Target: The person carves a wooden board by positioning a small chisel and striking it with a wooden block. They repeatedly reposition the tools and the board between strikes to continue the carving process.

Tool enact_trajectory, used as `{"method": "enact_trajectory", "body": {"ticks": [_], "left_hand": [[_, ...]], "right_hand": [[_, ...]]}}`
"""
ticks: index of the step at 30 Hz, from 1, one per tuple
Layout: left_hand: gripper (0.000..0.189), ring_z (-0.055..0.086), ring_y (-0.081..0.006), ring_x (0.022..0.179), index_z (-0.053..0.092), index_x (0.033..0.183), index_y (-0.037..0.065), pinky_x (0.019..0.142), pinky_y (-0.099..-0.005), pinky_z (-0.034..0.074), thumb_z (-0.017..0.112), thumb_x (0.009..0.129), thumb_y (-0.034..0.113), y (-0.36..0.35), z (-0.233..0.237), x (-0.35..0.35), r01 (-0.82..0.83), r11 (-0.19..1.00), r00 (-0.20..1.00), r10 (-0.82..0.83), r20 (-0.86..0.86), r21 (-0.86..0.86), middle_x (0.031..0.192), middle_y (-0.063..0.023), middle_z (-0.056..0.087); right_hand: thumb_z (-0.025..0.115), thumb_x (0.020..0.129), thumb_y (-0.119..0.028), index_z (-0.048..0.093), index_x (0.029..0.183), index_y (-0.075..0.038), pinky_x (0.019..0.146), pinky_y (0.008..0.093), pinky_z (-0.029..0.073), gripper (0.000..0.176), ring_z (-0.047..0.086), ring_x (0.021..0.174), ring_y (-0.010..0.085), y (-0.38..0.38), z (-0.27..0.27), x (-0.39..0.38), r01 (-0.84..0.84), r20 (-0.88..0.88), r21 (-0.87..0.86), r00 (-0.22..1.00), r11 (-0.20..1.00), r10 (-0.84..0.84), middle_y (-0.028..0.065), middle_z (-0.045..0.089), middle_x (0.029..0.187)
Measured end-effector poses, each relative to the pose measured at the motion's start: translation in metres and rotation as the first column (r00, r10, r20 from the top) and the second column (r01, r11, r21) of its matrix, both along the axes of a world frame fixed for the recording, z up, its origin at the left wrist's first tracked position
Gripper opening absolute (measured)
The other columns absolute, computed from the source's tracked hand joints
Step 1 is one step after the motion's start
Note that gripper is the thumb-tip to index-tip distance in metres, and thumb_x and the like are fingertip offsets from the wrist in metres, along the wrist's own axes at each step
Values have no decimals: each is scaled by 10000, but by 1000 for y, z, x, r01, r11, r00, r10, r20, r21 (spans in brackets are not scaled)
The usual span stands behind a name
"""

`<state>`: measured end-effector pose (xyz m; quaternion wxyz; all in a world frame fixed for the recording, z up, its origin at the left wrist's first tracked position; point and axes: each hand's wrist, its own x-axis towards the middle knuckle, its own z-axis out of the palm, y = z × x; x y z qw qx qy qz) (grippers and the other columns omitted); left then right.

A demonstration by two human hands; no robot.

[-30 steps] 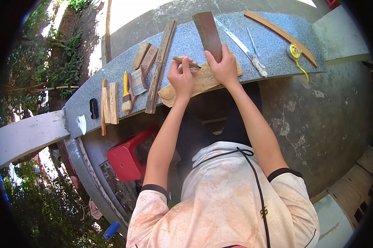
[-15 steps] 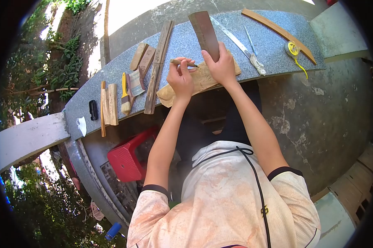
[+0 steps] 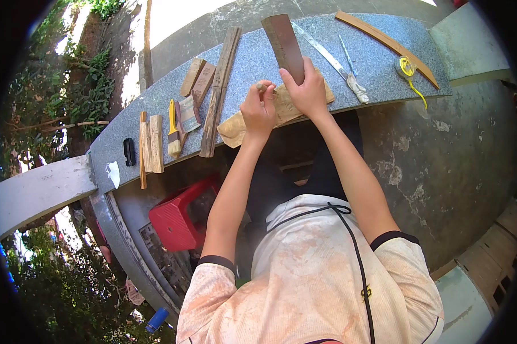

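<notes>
My right hand (image 3: pixel 309 96) grips the lower end of a flat dark brown board (image 3: pixel 283 45), which points away from me over the table. Close beside it, my left hand (image 3: pixel 259 112) is closed around a short brown pen-like stick (image 3: pixel 262 87), most of it hidden by the fingers. Beneath both hands, a long tan slab (image 3: pixel 234 131) with dark markings lies along the table's near edge. Left of my left hand is a long weathered wooden strip (image 3: pixel 221 86).
On the speckled stone table (image 3: pixel 244 57) lie a yellow-handled brush (image 3: pixel 173 129), a scraper (image 3: pixel 188 114), wood blocks (image 3: pixel 201 83), a metal ruler (image 3: pixel 321 50), a curved wooden strip (image 3: pixel 384 41) and a yellow tape measure (image 3: pixel 406 67). A red stool (image 3: pixel 175 218) stands below.
My left hand has shifted right and turned, bringing the pen-like stick nearer the board; less of the stick shows. My right hand and the board have stayed almost still.
</notes>
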<state>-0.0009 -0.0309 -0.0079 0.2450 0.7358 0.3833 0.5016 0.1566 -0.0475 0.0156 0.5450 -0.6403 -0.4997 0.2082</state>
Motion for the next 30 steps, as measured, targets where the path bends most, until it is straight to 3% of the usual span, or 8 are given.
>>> {"method": "enact_trajectory", "body": {"ticks": [4,13,17,20,24,25,28,30], "left_hand": [[172,793,-242,962,575,1191,-39,767,-343,692,540,1147,124,-2,2,1,46,981,951,15,310,-189,1055,-164,762],[218,769,-189,880,541,1207,-21,705,-311,637,486,1175,187,3,6,8,4,988,945,47,324,-154,976,-127,748],[284,668,-203,623,637,1166,37,575,-391,469,508,1168,291,1,31,-20,-215,970,976,217,0,-115,737,-102,698],[226,683,-316,635,677,1173,68,605,-433,493,561,1141,260,-13,69,-33,-10,979,955,-51,-293,-203,712,-105,686],[495,766,-382,958,705,1237,87,797,-467,610,877,895,400,-30,69,-49,129,991,822,-120,-557,-24,1308,-158,712],[737,747,-356,1148,688,1358,119,904,-455,630,948,761,464,-34,69,-54,58,986,709,-151,-689,-157,1544,-117,596],[865,753,-372,1107,589,1465,136,873,-479,629,953,745,448,-33,46,-68,111,990,657,-135,-742,-82,1616,-146,531],[907,760,-367,1085,550,1502,142,856,-470,635,956,739,415,-32,35,-79,78,993,595,-117,-796,-87,1637,-153,506]], "right_hand": [[778,973,-364,617,1256,-10,807,479,599,481,771,968,427,-1,2,-1,7,-1,5,1000,1000,-7,231,783,1033],[776,976,-361,633,1243,-9,812,471,599,465,773,968,417,-1,3,-1,9,-18,-9,1000,1000,-9,223,785,1030],[776,975,-369,647,1219,-4,820,466,594,457,772,957,414,1,4,2,24,-71,-22,997,999,-25,226,783,1024],[775,975,-374,651,1213,1,832,465,589,462,774,951,400,0,3,3,30,-110,-16,993,999,-32,219,783,1020],[752,1000,-374,649,1206,8,773,430,590,446,772,869,326,6,-2,6,1,-212,-63,977,998,-14,172,775,974],[740,1013,-373,649,1200,9,735,410,593,435,770,825,297,7,-6,9,-4,-243,-75,970,997,-14,152,769,950],[697,1056,-365,644,1170,-3,560,315,537,383,713,694,183,11,-4,24,-143,-639,-28,764,989,93,84,713,887],[650,1093,-351,614,1164,-26,459,239,444,335,645,627,109,4,2,34,-125,-679,-12,729,992,84,50,670,873]]}}
